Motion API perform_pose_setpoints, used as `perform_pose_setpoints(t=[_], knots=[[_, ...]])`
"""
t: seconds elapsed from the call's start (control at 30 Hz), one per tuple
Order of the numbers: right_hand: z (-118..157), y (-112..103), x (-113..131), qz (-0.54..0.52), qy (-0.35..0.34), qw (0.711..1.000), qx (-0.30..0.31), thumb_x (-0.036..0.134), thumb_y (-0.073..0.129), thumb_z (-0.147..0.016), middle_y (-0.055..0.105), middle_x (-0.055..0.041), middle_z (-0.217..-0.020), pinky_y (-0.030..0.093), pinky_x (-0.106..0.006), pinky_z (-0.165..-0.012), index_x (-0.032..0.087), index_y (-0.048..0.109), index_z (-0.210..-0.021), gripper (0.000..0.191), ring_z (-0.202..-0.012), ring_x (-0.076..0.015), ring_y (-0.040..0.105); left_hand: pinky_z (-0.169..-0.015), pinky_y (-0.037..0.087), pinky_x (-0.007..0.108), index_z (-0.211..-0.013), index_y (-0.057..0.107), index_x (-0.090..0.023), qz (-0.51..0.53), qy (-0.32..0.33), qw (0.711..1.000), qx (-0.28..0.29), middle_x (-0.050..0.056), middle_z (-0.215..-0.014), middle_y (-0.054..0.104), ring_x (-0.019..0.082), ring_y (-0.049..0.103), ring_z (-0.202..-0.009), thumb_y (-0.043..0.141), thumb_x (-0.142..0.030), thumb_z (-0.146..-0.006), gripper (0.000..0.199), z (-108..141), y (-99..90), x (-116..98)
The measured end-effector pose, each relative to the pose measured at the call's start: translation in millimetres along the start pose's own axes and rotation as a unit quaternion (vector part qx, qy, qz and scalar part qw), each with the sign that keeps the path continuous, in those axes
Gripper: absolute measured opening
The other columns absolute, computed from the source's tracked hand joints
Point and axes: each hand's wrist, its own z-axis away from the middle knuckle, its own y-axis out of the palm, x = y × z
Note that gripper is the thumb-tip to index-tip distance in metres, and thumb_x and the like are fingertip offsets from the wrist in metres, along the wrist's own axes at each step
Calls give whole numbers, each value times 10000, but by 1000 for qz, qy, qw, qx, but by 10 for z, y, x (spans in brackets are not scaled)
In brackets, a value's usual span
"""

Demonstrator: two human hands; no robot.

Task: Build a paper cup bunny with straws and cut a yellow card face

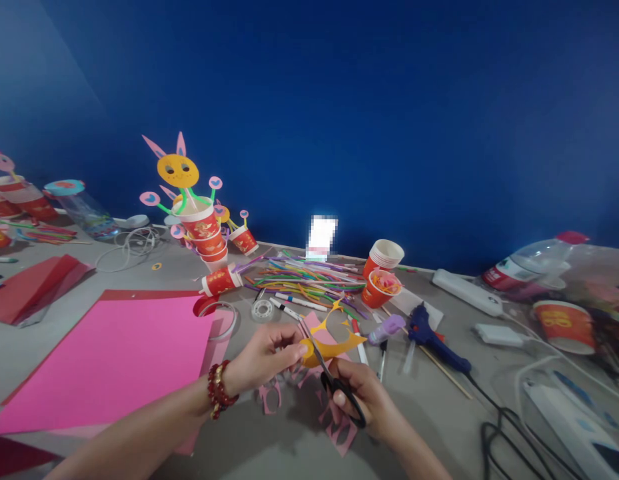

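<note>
My left hand (269, 357), with a red bead bracelet at its wrist, pinches a piece of yellow-orange paper (336, 348) between thumb and fingers. Holes are cut out of that paper, and its scrap stretches off to the right. My right hand (356, 393) is closed on the black handles of a pair of scissors (320, 360). The blades point up and to the left across the yellow paper, close to my left fingertips. Below both hands lie pink paper scraps (344, 430) with round holes cut in them.
Bright pink sheets (124, 360) lie at left. Behind are pipe cleaners (309, 277), stacked paper cups (384, 257) and a cup figure with a yellow rabbit face (178, 171). A blue glue gun (434, 340), its cord, a power strip (574, 427) and a bottle (534, 263) occupy the right.
</note>
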Motion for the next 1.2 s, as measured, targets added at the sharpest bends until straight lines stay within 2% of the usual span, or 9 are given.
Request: perform_pose_setpoints(t=[0.23,0.6,0.8,1.0,1.2], knots=[[-7,-11,-3,18,-12,1000,-2,791,584,-762,496,53,-496,354,-200,-398,226,412,-670,597,-387,-106,497,-446,287,166,-674,511,-163,-4,2,1000,-13,-46,-552,500,54,393,-462,559,-359,-910,310,-4,5,-30],[-6,-17,-5,24,-10,1000,-9,798,589,-750,487,52,-502,345,-208,-398,230,411,-663,602,-384,-105,478,-437,282,164,-658,502,-165,-20,6,999,-35,-59,-552,470,48,369,-456,553,-296,-891,272,-5,1,-16],[-3,-14,-42,-3,6,1000,-4,778,627,-737,477,52,-534,356,-203,-396,225,408,-668,598,-394,-110,514,-437,304,167,-655,503,-169,-22,10,999,-33,-61,-540,465,54,397,-449,556,-292,-886,268,-3,-3,-51],[-8,-28,-39,22,-1,1000,-12,785,618,-738,476,53,-501,336,-201,-393,224,414,-651,604,-389,-97,463,-443,309,168,-647,500,-169,-28,18,999,-42,-67,-539,449,50,390,-445,555,-281,-889,273,-12,-9,-45],[-10,-13,-2,17,-6,1000,-11,797,589,-753,490,50,-491,347,-206,-385,230,403,-656,604,-372,-102,471,-448,306,169,-651,495,-171,-30,20,999,-39,-68,-543,445,51,385,-454,551,-275,-895,272,-9,-19,-23]])
